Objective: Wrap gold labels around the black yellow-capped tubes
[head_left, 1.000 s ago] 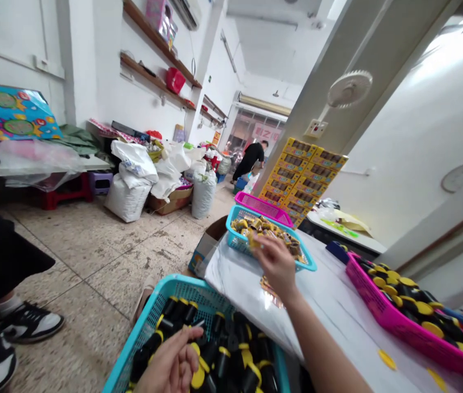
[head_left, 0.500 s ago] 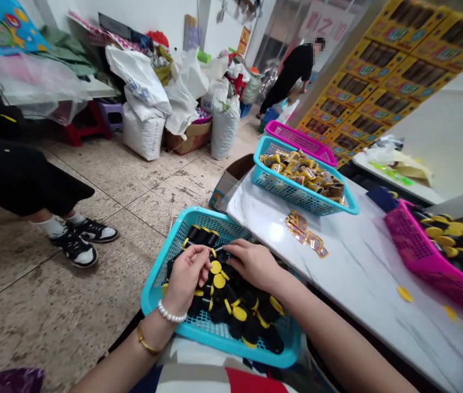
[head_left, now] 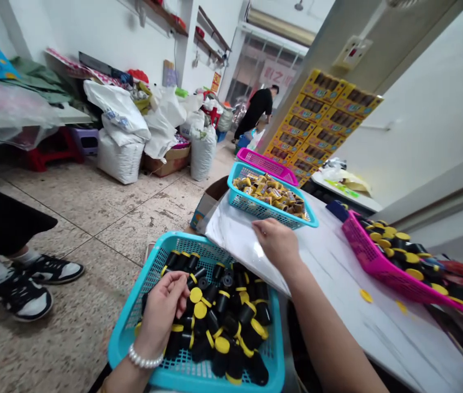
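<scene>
In the near turquoise basket [head_left: 133,333], resting low in front of the person, the left hand [head_left: 161,316] is lying among a heap of black tubes with yellow caps [head_left: 223,322], its fingers [head_left: 176,289] curling together against the pile; whether they are actually gripping a tube I cannot tell. A pearl bracelet [head_left: 144,359] is circling that wrist. The right hand [head_left: 276,243] is hovering over the white-covered worktop [head_left: 338,295], just short of a second turquoise basket [head_left: 272,215] that is holding small gold-wrapped pieces [head_left: 270,194]. Its fingers are bending down and drawn close, the tips hidden behind the knuckles, so what they are pinching, if anything, is not showing. A pink basket [head_left: 373,262] of the same black and yellow tubes is sitting well to the right on the worktop, with a loose yellow cap [head_left: 366,296] lying near it. Another pink basket [head_left: 266,162] is sitting just behind the far turquoise one. Yellow boxes [head_left: 317,125] are standing stacked beyond, a person in black [head_left: 256,109] is bending over farther back, and someone's black and white sneakers [head_left: 30,286] are showing on the floor at left.
</scene>
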Motion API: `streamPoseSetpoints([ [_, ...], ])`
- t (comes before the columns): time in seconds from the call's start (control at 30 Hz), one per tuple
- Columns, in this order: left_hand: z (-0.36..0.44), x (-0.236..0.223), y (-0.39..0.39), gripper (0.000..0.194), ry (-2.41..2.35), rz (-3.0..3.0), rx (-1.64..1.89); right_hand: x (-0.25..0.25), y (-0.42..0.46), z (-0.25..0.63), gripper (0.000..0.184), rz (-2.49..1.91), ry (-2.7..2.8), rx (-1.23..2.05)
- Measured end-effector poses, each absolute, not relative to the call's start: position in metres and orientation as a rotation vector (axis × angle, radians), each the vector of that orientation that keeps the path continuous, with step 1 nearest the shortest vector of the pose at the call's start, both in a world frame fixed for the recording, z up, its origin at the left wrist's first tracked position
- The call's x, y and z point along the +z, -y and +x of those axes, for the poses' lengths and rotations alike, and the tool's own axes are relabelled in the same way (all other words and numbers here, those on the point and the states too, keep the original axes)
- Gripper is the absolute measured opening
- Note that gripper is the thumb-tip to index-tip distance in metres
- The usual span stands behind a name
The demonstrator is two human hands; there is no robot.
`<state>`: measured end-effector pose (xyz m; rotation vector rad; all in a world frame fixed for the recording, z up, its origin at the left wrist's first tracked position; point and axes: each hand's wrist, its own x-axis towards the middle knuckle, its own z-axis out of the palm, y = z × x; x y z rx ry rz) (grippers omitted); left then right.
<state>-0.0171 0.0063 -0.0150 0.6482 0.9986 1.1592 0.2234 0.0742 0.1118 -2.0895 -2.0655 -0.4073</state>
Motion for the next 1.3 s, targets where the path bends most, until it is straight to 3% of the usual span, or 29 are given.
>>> streamPoseSetpoints([
  [0.23, -0.011, -0.020, -0.002, 0.039, -0.998, 0.660, 1.111, 0.084, -0.086, 0.305, 0.026, -2.269, 1.975, -0.382],
  [0.47, -0.012, -0.019, -0.002, 0.037, -0.991, 0.684, 1.133, 0.083, -0.072, 0.287, 0.028, -2.161, 1.881, -0.546],
  [0.57, -0.011, -0.015, 0.000, 0.036, -0.988, 0.733, 1.134, 0.086, -0.050, 0.247, 0.024, -1.833, 1.959, -0.516],
  [0.7, -0.011, -0.005, 0.002, 0.033, -0.937, 0.850, 1.168, 0.064, -0.014, 0.171, 0.014, -1.302, 2.236, -0.286],
  [0.87, -0.015, -0.006, -0.004, 0.024, -0.973, 0.876, 1.224, 0.035, 0.006, 0.127, 0.013, -1.145, 2.322, -0.124],
  [1.03, -0.017, -0.014, -0.007, 0.024, -0.915, 0.751, 1.180, 0.044, -0.003, 0.135, 0.043, -1.424, 2.001, 0.669],
  [1.13, -0.014, -0.014, -0.006, 0.029, -0.889, 0.735, 1.140, 0.044, -0.010, 0.137, 0.026, -1.537, 1.818, 1.172],
  [1.17, -0.014, -0.013, -0.005, 0.031, -0.900, 0.724, 1.152, 0.042, -0.012, 0.137, 0.030, -1.557, 1.769, 1.253],
  [1.3, -0.015, -0.007, -0.002, 0.029, -1.073, 0.710, 1.312, 0.031, -0.016, 0.136, 0.037, -1.622, 1.633, 1.046],
])
